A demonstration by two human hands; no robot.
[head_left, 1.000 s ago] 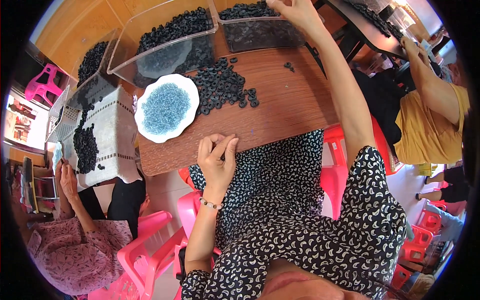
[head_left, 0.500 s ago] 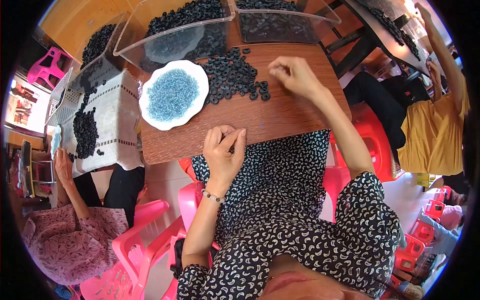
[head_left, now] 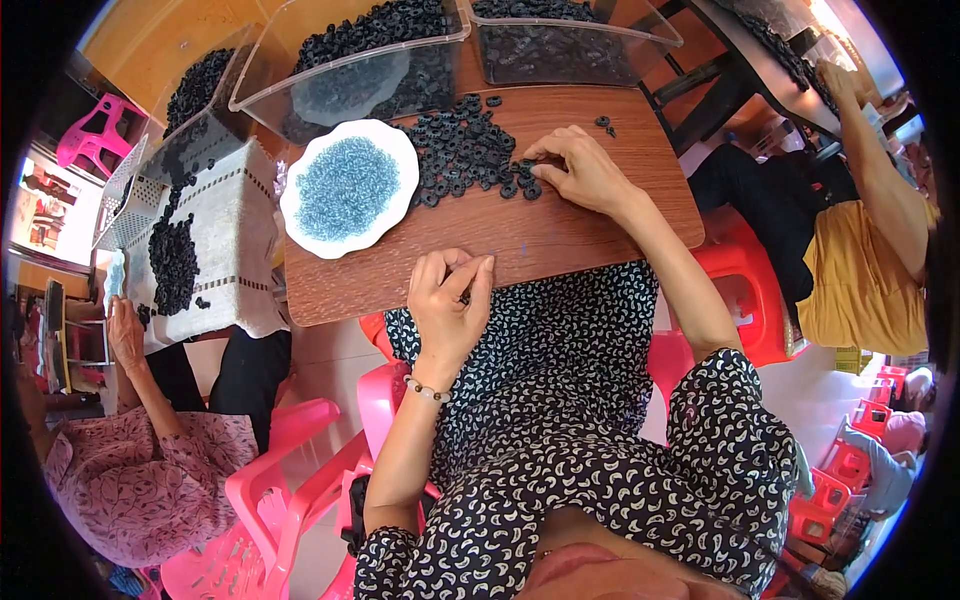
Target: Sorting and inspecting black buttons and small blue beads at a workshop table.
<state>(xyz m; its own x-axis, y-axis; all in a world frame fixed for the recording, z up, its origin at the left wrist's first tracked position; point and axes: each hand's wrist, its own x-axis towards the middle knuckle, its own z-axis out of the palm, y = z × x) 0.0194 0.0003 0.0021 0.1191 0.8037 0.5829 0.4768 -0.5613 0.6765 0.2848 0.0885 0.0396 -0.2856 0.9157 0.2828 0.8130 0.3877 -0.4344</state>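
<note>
On the brown wooden table [head_left: 610,235] lies a heap of small black ring-shaped parts [head_left: 462,145]. My right hand [head_left: 585,172] is at the heap's right edge, its thumb and forefinger closing on one of these parts. My left hand [head_left: 448,305] rests at the table's near edge, fingers curled and pinched; a bit of something dark shows between them, too small to make out. Left of the heap stands a white scalloped plate [head_left: 338,249] full of pale blue clear beads [head_left: 347,187]. A few loose black pieces [head_left: 605,123] lie apart, beyond my right hand.
Two clear plastic bins [head_left: 350,71] [head_left: 580,24] of black parts stand at the table's far side. To the left, a person's hand [head_left: 125,332] is beside a cloth-covered table [head_left: 228,225] with more black parts. A person in yellow [head_left: 865,280] sits at the right.
My right hand has moved down and left onto the heap's edge. A few black pieces now lie at the table's far right, where none showed before. My left hand is nearly unmoved.
</note>
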